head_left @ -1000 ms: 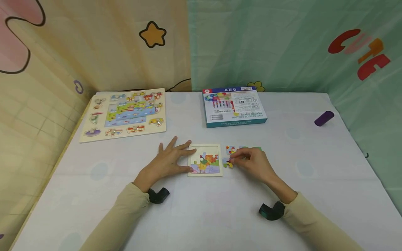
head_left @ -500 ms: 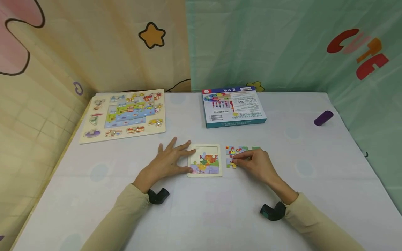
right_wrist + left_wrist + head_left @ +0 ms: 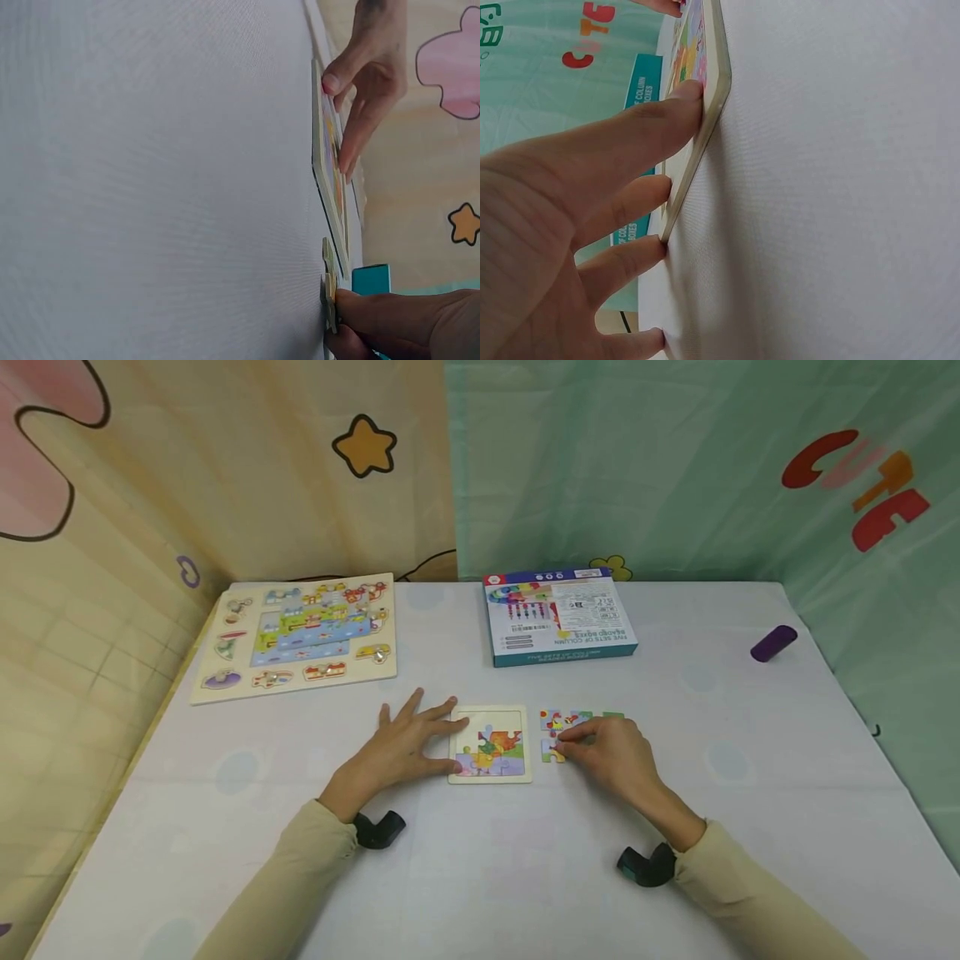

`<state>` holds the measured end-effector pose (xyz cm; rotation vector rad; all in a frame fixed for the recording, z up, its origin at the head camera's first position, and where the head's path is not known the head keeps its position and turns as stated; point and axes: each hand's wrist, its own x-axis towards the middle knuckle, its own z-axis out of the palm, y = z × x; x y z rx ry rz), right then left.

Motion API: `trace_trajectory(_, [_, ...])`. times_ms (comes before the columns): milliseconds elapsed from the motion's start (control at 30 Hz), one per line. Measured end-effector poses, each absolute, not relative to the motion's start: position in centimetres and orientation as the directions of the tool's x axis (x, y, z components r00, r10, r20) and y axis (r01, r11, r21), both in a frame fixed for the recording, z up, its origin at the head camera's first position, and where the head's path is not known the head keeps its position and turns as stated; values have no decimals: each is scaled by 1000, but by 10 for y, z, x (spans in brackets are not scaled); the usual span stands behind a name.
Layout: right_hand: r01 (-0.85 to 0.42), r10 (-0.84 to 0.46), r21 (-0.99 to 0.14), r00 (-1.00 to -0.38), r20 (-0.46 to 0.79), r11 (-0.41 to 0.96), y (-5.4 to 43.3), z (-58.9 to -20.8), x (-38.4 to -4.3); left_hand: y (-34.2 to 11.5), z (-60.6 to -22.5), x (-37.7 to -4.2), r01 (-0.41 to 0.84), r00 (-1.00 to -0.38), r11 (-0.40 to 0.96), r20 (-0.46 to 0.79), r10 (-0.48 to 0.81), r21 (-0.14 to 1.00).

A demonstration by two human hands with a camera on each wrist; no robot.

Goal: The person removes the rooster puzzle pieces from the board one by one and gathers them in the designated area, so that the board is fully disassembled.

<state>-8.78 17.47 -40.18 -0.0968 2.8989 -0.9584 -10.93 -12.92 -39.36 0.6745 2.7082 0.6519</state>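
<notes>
A small square wooden puzzle tray [image 3: 490,779] lies flat on the table, its lower part filled with colourful pieces and its upper left bare. My left hand [image 3: 401,739] is spread over the tray's left side, thumb and fingertips resting on the frame. In the left wrist view, the thumb [image 3: 652,120] presses the tray's rim. To the right of the tray, my right hand [image 3: 611,756] pinches a jigsaw piece [image 3: 551,752] between thumb and forefinger, low over the table. More jigsaw pieces [image 3: 557,719] lie just behind it, partly covered by the right hand.
A wooden peg puzzle board [image 3: 300,643] with pictures lies at the back left. At the back middle is a flat printed box [image 3: 562,617]. A purple cylinder [image 3: 774,643] lies at the far right. Printed curtains [image 3: 637,468] stand behind the white table [image 3: 480,877].
The right hand has shifted the jigsaw piece slightly right, away from the tray's edge, then stayed nearly still. The left hand and tray have not moved.
</notes>
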Motion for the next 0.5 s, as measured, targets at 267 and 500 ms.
trace_trajectory(267, [-19,-71,-559,-995,-73,829,174,-401,-87,-129,-394,-109,371,-855,788,-149,496,492])
trace_trajectory(500, [-41,-85,-553,-995,-54,832,174,-401,-87,-129,-394,-109,368,-857,790,-150,493,490])
